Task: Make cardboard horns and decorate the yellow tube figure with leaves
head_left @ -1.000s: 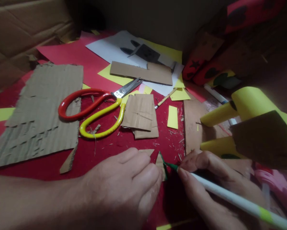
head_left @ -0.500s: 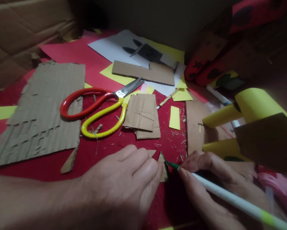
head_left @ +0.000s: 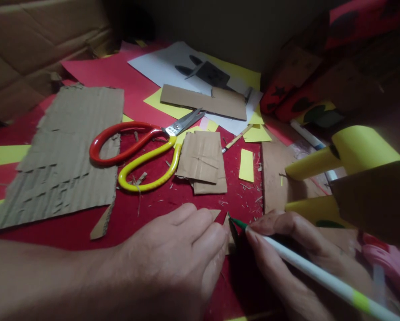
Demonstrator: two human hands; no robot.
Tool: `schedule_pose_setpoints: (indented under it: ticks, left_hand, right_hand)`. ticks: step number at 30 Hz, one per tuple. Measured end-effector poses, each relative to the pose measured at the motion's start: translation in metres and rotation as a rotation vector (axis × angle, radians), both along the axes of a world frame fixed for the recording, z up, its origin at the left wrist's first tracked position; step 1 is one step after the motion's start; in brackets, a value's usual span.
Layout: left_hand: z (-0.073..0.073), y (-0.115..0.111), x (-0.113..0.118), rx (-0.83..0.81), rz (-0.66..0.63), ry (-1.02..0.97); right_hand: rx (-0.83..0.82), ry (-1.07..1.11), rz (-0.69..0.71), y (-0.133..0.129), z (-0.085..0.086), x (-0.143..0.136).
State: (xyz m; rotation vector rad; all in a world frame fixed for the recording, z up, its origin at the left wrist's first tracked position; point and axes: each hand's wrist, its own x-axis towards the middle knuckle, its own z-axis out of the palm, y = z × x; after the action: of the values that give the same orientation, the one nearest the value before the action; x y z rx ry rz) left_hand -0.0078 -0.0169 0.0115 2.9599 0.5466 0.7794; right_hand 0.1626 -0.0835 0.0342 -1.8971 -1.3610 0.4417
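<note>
My left hand [head_left: 183, 249] presses down on a small pointed piece of cardboard [head_left: 230, 240], its fingers together and covering most of the piece. In my right hand [head_left: 286, 254] is a white felt-tip pen [head_left: 310, 267] with a green tip and a yellow-green band. The tip touches the cardboard's right edge near the upper point, where a dark green line shows. Beyond my left hand lie two stacked cardboard pieces [head_left: 201, 158] and scissors [head_left: 176, 129] with one red and one yellow handle, partly spread.
A large corrugated cardboard sheet [head_left: 69, 142] lies at left. Red paper [head_left: 109, 84], white paper [head_left: 156, 64] and a notched cardboard strip [head_left: 200, 102] are at the back. At right stand yellow paper tubes [head_left: 356, 145] on cardboard, near a pink object [head_left: 387, 263]. Scraps litter the red cloth [head_left: 153, 209].
The pen tip has moved slightly up along the cardboard's edge, close to its point. My left hand keeps its place on the piece. The whole view has shifted a little.
</note>
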Motion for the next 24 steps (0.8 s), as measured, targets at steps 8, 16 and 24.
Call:
schedule_pose_setpoints:
  ticks: [8,16,24]
  left_hand:
    - [0.0013,-0.0009,-0.0025,0.001,-0.015,0.015]
    - [0.0003,0.0007,-0.0016,-0.011,-0.027,0.022]
    - [0.0002,0.0003,-0.0014,-0.013,-0.036,0.02]
  right_hand:
    - [0.002,-0.064,0.003,0.0017,-0.0013,-0.0022]
    - [-0.009,-0.132,-0.039,0.0011,-0.004,-0.0035]
    - [0.026,-0.144,-0.034,0.0021,0.0046,-0.0056]
